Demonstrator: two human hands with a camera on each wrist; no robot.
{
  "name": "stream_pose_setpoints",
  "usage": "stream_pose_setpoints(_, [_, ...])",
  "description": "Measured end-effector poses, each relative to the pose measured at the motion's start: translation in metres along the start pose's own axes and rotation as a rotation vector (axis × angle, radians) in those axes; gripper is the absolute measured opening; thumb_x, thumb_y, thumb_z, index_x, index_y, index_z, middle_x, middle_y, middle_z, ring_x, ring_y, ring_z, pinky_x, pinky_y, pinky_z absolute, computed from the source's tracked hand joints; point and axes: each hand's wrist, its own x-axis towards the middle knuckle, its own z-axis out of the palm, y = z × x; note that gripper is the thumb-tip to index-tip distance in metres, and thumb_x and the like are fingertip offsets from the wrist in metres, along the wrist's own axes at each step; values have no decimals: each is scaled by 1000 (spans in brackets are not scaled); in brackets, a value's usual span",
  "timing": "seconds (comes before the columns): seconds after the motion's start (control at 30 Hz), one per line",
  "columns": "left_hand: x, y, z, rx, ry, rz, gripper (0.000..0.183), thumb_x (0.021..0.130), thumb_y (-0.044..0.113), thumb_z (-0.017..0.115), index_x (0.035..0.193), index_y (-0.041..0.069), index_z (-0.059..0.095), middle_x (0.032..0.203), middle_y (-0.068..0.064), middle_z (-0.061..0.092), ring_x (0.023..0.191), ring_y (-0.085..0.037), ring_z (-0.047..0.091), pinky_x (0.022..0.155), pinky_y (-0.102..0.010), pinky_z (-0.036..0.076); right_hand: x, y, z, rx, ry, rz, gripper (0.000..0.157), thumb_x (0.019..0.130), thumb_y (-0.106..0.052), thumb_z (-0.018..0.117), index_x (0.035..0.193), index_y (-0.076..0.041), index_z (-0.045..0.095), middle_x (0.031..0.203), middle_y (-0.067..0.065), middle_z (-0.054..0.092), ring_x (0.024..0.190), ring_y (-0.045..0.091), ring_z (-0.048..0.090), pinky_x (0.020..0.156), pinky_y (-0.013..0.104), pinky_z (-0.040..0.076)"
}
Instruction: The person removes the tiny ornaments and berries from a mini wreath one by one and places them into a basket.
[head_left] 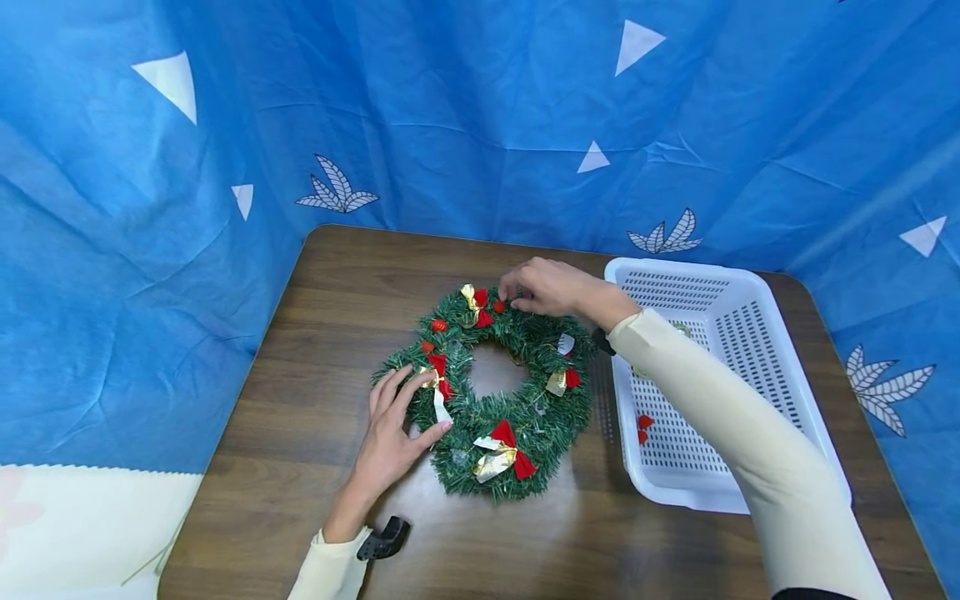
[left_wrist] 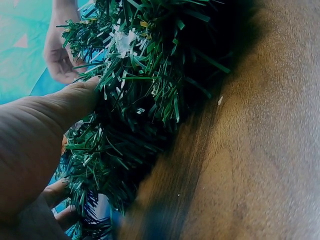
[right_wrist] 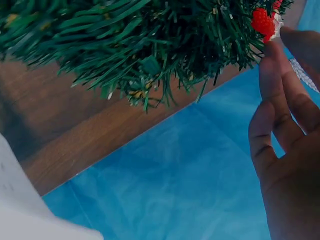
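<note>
Left hand [head_left: 389, 437] wide, right hand [head_left: 551, 286] narrow by a berry [head_left: 499, 307], the wreath [head_left: 555, 446] looks part-trimmed; the basket [head_left: 750, 342] rightward holds red pieces [head_left: 645, 422].

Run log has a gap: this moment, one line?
left hand: touching wreath, left side | right hand: at red berry, wreath's far edge | basket: right of wreath, red pieces inside
</note>
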Motion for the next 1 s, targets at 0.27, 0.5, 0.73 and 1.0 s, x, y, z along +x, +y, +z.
stream_pose_setpoints(0.27, [2,-1,0,17,8,16,73,78,31,87,143,23,54,157,-15,37,146,-39,23,111,-67,23,11,-2,2,0,-6,43,21,98,-13,62,117,-20,68,108,-1,69,93,18,64,80,42,54])
stream_pose_setpoints(0.5, [3,1,-2,13,-5,5,74,78,31,87,144,23,53,158,-15,36,147,-39,21,112,-67,22,16,-2,9,-16,6,45,16,98,-13,64,109,-21,71,107,-2,68,97,18,64,84,42,55])
stream_pose_setpoints(0.73, [3,3,-5,7,-9,-3,74,78,31,87,144,23,53,158,-14,36,147,-38,21,112,-67,22,20,-3,12,-20,2,36,15,96,-13,67,108,-21,72,107,0,68,96,19,65,83,42,55])
stream_pose_setpoints(1.0, [3,4,-5,13,0,8,74,78,32,87,143,21,54,158,-16,37,147,-39,22,112,-67,21,16,-1,13,-8,38,19,15,97,-17,67,111,-21,71,108,-1,68,93,17,65,82,40,55])
